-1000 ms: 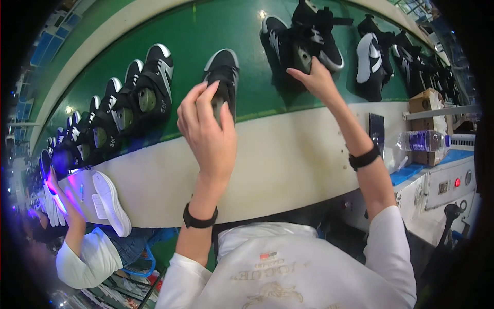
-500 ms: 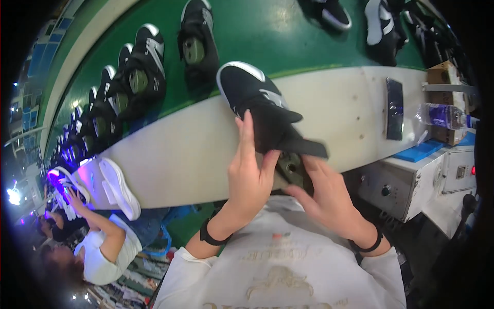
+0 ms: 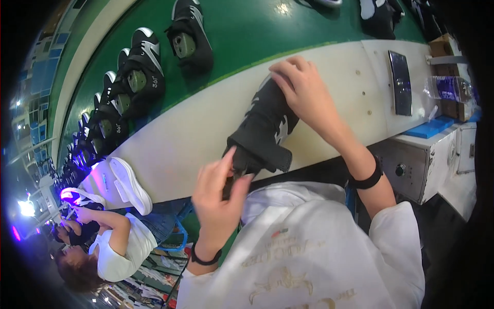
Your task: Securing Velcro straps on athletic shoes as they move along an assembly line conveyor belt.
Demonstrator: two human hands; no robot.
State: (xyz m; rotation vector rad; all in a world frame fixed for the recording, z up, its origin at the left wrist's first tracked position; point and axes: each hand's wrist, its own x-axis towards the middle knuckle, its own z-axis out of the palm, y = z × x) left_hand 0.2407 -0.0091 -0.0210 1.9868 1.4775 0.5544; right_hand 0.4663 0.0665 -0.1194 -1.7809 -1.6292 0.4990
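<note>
A black shoe (image 3: 260,126) with white and grey trim is held over the white worktop (image 3: 185,149), its toe pointing away from me to the right and its opening towards me. My right hand (image 3: 309,98) is curled over the toe and hides most of it. At the heel end, the thumb and fingers of my left hand (image 3: 218,190) close around the edge of the opening. A loose black strap or flap (image 3: 270,154) hangs over the shoe's opening. What lies inside the shoe is mostly hidden.
Black shoes with green inserts (image 3: 136,80) line the green surface (image 3: 247,36) beyond the worktop. A white sole (image 3: 131,185) lies to the left, near a co-worker in a white shirt (image 3: 126,252). Rightward are a dark flat panel (image 3: 400,82), a plastic bottle (image 3: 450,88) and a control box (image 3: 411,167).
The shoe has turned, its toe swinging from left to right. My right hand has moved from the heel to the toe, and my left hand has come back to the heel end.
</note>
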